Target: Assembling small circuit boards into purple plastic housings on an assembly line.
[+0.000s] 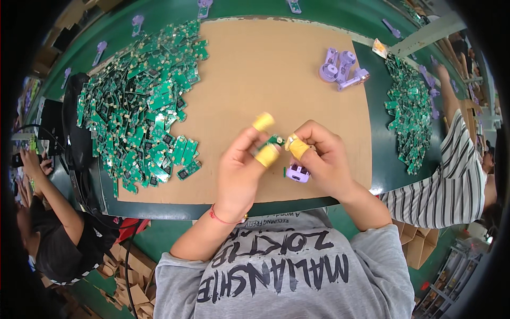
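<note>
My left hand (239, 169), with yellow covers on thumb and index finger, is held over the board with those two fingers apart; they are slightly blurred. Close to its fingertips is a small green circuit board (275, 140), partly hidden between my hands. My right hand (325, 159), also with yellow finger covers, is closed around a purple plastic housing (298, 173), whose lower end sticks out below the fingers. A thin green edge shows beside the housing. I cannot tell whether the circuit board touches it.
A large heap of green circuit boards (143, 111) covers the left of the brown work board (239, 64). Several purple housings (344, 69) lie at its far right. Another circuit-board pile (409, 114) lies farther right, near a person in a striped shirt (446, 181). A person in black (58, 228) sits left.
</note>
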A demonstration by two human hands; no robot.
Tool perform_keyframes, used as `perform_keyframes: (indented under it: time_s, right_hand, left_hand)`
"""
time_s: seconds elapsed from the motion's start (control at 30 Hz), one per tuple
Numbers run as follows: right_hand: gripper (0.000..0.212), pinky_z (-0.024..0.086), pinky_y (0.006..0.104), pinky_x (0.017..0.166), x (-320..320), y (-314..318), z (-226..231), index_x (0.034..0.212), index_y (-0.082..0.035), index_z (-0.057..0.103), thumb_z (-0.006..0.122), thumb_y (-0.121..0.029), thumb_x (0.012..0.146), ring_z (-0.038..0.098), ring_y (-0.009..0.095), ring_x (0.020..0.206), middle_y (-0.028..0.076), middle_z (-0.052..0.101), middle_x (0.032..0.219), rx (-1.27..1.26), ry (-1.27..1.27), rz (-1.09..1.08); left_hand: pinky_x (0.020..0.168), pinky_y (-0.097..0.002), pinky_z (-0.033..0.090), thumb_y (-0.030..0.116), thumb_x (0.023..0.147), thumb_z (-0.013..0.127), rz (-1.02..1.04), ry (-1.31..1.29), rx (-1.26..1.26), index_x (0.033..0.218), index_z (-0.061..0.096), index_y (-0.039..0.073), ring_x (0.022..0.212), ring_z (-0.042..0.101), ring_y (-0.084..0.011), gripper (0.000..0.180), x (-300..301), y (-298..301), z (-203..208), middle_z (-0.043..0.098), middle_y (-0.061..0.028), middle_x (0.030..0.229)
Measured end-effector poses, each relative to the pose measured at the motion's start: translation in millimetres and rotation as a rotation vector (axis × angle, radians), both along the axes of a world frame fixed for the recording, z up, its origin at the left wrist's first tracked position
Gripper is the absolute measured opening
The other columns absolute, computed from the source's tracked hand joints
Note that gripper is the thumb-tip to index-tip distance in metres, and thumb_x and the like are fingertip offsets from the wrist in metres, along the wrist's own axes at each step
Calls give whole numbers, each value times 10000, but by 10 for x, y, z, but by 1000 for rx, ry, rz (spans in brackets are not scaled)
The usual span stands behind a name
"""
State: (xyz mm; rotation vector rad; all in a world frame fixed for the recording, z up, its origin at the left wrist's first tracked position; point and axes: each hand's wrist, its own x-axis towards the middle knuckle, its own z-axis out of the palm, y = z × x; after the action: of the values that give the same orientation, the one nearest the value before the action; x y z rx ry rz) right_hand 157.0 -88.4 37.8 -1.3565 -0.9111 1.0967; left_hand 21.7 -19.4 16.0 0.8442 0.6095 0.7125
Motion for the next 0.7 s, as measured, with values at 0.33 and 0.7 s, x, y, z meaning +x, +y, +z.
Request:
perform_keyframes:
  time_s: [0.33, 0.7]
  right_hand:
    - [96, 339, 278, 686, 41, 55, 79, 718, -68, 535, 580, -67, 634, 459, 125, 481, -11, 491, 535, 271, -667, 91]
    - [124, 367, 310, 687, -8, 57, 163, 703, -77, 523, 613, -58, 620, 447, 153, 481, -7, 441, 507, 382, -962, 9]
  left_hand:
    - [674, -278, 476, -94, 763, 479, 48, 291, 904, 1061, 566, -8, 762, 568, -213, 323, -24, 7, 29, 572, -126, 1042]
    - [636, -312, 464, -102, 659, 517, 111, 316, 1263, 1099, 543, -15, 716, 560, -248, 449, -71, 49, 50, 597, -144, 1030]
